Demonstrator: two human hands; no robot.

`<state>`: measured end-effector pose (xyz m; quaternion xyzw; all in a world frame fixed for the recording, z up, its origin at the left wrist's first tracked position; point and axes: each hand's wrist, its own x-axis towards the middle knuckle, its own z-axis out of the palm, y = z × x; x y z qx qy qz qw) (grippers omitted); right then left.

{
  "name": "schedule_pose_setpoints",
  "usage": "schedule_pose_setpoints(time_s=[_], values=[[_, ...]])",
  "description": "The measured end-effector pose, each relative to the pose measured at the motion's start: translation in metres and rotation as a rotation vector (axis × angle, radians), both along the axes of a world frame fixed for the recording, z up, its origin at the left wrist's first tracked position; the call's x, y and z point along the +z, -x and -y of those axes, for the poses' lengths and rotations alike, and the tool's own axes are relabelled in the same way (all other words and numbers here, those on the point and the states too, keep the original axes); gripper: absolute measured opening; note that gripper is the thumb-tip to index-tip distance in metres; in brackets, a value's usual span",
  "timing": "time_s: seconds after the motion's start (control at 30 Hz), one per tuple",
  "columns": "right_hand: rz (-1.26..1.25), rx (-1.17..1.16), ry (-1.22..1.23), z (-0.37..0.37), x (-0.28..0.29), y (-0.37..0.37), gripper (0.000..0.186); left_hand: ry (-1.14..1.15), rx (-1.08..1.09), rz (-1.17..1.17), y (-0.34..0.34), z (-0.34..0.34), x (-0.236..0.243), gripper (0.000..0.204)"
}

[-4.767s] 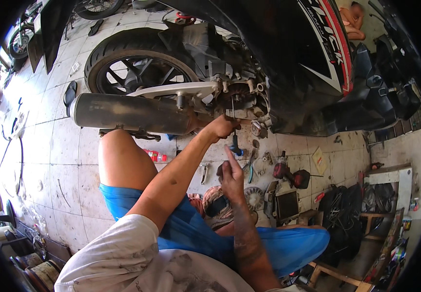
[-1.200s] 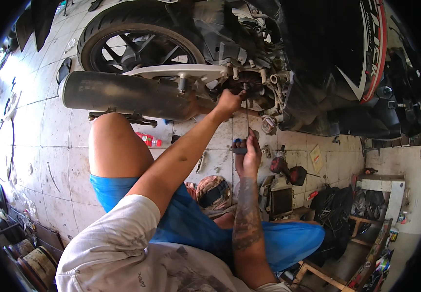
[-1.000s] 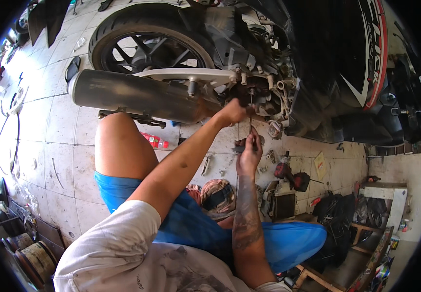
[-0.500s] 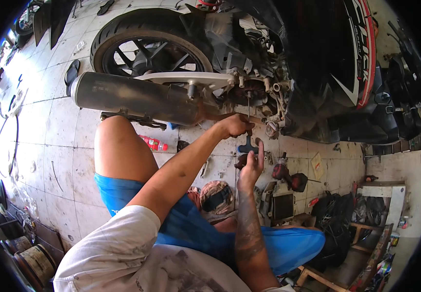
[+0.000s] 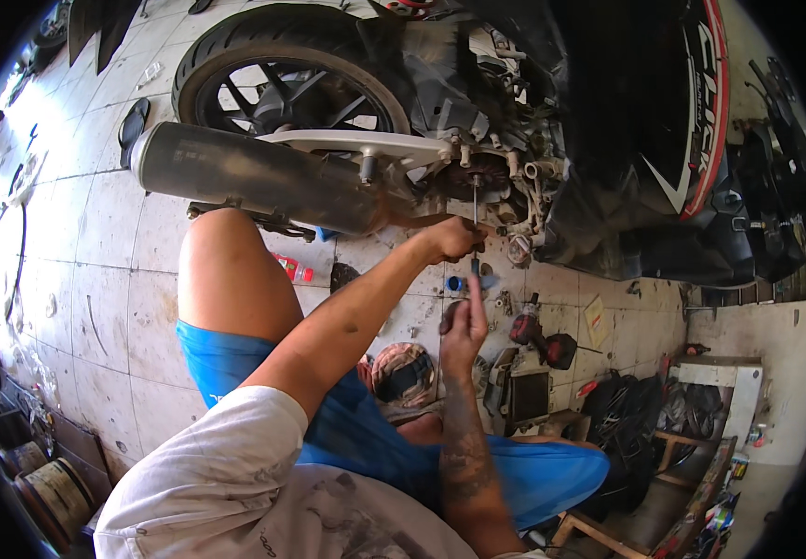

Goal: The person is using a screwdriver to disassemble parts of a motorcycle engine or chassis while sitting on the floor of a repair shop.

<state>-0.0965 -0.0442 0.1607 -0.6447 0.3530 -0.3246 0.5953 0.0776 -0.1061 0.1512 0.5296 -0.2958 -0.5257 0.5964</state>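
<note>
- One-handed, clamps the left hand (image 5: 456, 239) around the slim metal shaft of a T-handled tool (image 5: 476, 207), fingers closed together just above the handle.
- Holds the right hand (image 5: 462, 337) just below, index finger extended toward the blurred handle and other fingers curled; cannot tell whether touching it or gripping anything.
- Points the shaft away from the body, past the left fist, with the far end at the opened, grimy engine case (image 5: 454, 177) of a motorcycle.
- Bends one bare knee up beside the dark muffler (image 5: 254, 177), near the rear wheel (image 5: 291, 93), facing black bodywork (image 5: 622, 130) edged in red.
- Shares the pale, stained tile floor (image 5: 95, 219) with a red bottle (image 5: 296, 269), a red-and-black power drill (image 5: 524, 322), a radiator (image 5: 527, 396) and a patterned cloth (image 5: 403, 373).
- Works in a cluttered room, with a wooden frame (image 5: 715, 374) at right and a dark sandal (image 5: 134, 121) beyond the muffler at left.
</note>
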Motion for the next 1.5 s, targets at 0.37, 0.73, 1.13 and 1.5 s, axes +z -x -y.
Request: schedule_pose_setpoints(time_s=[0.37, 0.73, 1.13, 1.5], values=[[-0.191, 0.186, 0.011, -0.006, -0.006, -0.008, 0.044, -0.131, -0.083, -0.058, -0.003, 0.009, -0.007, 0.031], [-0.07, 0.02, 0.218, -0.007, -0.001, -0.013, 0.041, -0.101, 0.016, 0.014, -0.006, 0.012, -0.034, 0.03], [0.113, -0.327, -0.265, 0.019, -0.014, -0.006, 0.046, -0.01, 0.118, 0.015, 0.005, 0.033, -0.044, 0.034], [-0.2, 0.093, -0.32, 0.01, -0.027, 0.012, 0.046, -0.118, 0.092, 0.02, -0.003, 0.023, -0.013, 0.032]])
